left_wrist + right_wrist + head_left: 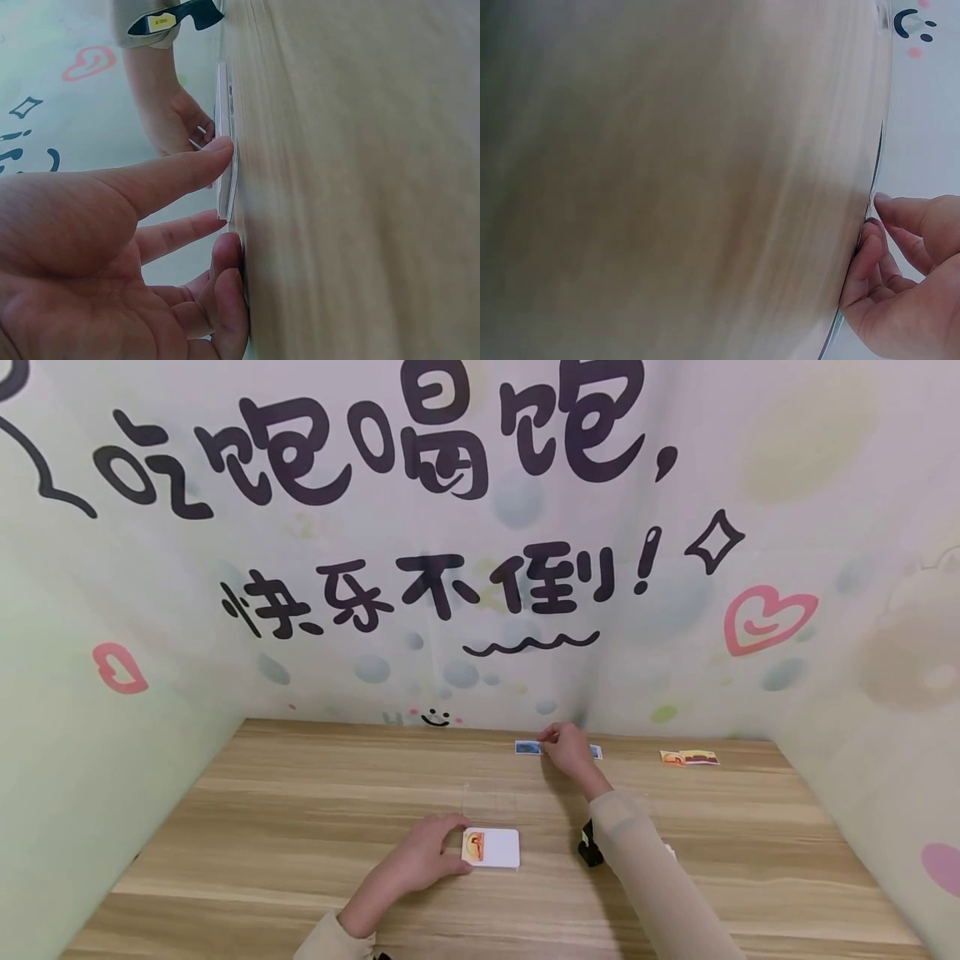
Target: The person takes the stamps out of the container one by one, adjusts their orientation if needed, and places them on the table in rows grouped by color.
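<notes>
A stack of white cards point(501, 848) lies on the wooden table, its top card showing a small orange picture at the left end. My left hand point(429, 853) grips the stack's left end, thumb at the near edge and index finger at the far edge; the left wrist view shows the stack point(223, 180) edge-on. Close to the back wall, my right hand point(570, 750) pinches at a strip of blue picture cards. One blue card point(527, 747) shows left of the fingers and another blue card point(596, 752) to the right; the hand covers the middle.
Orange and yellow picture cards point(700, 757) lie at the back right. A faint clear plastic piece point(489, 797) sits behind the white stack. A black device with a yellow label point(590, 845) is at my right sleeve. The printed wall point(360, 693) borders the table's back edge.
</notes>
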Motion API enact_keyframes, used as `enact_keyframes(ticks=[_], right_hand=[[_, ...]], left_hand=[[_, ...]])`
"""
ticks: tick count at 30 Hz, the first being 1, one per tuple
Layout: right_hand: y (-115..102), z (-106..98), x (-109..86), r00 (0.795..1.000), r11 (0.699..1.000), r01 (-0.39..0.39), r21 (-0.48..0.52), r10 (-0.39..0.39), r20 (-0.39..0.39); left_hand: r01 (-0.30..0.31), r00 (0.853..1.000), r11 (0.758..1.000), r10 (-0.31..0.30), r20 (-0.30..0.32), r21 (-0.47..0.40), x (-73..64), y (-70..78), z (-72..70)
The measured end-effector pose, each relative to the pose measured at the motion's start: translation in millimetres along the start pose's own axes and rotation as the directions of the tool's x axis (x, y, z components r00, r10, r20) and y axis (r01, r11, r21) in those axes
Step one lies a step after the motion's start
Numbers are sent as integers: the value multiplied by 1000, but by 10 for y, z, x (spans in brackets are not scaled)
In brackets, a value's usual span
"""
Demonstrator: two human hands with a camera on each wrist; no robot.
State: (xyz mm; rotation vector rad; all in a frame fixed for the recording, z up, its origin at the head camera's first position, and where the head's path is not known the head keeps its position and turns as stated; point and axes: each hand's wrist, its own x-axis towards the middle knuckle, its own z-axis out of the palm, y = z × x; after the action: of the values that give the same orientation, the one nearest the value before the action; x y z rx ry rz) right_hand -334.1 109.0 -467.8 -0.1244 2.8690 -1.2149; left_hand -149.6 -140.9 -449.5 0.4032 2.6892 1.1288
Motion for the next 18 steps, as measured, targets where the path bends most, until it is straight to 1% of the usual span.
enact_keyframes(ticks=[5, 13, 18], right_hand=[[-5, -24, -5, 1000, 1000, 20, 16, -20, 6], [-11, -49, -46, 1000, 997, 13, 80, -14, 14], [-22, -59, -86, 999, 995, 31, 90, -32, 11]], left_hand=[[4, 1000, 1000, -4, 1, 9, 6, 11, -1], [1, 1000, 1000, -1, -7, 9, 2, 33, -15], [4, 1000, 1000, -4, -12, 8, -1, 24, -10]])
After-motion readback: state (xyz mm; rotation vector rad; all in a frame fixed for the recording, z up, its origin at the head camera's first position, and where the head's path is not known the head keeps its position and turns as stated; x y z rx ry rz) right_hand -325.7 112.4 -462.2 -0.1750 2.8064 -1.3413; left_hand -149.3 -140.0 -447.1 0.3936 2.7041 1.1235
